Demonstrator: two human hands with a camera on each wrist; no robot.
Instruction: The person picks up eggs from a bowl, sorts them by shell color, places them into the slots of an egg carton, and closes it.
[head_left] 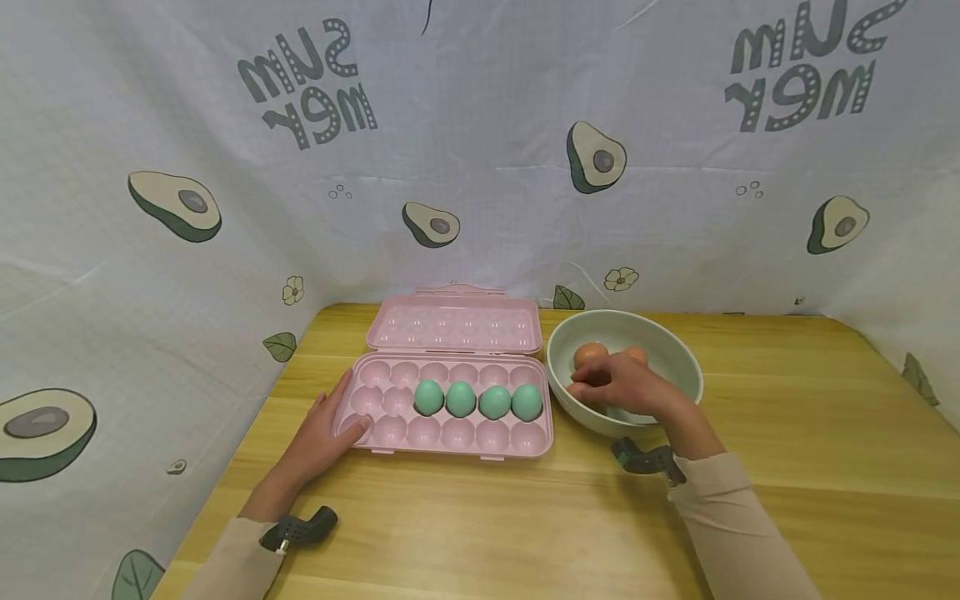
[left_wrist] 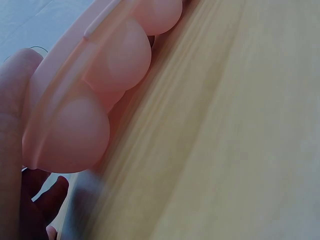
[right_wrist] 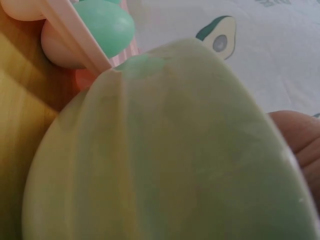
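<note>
1. Backdrop: a white cloth [head_left: 480, 100], printed with avocados and lettering, hangs beyond the fingers of both hands.
2. Surface: a wood-grain table [head_left: 465, 525] lies below both hands.
3. Pink egg tray [head_left: 423, 432]: to the right of the left fingers, resting on the table. Its lid [head_left: 453, 323] is folded back on the side farther from the person.
4. Pale green bowl [head_left: 667, 354]: around and below the right fingers, just beside the tray; contact between the two cannot be confirmed.
5. Left hand [head_left: 318, 437]: grasping the tray's left end, thumb over the near corner, other fingers along the side and underneath.
6. Right hand [head_left: 633, 383]: bent fingers lowered inside the bowl at a brown egg [head_left: 577, 390]; whether they are clenched on it cannot be told, as the hand covers much of it.
7. Dark wrist devices: one [head_left: 300, 529] behind the left fingers, another [head_left: 643, 458] behind the right.
8. Four green eggs [head_left: 461, 400]: to the right of the left fingers, side by side in the tray's middle row.
9. Two more brown eggs [head_left: 591, 354]: in the bowl, just beyond the right fingers.
</note>
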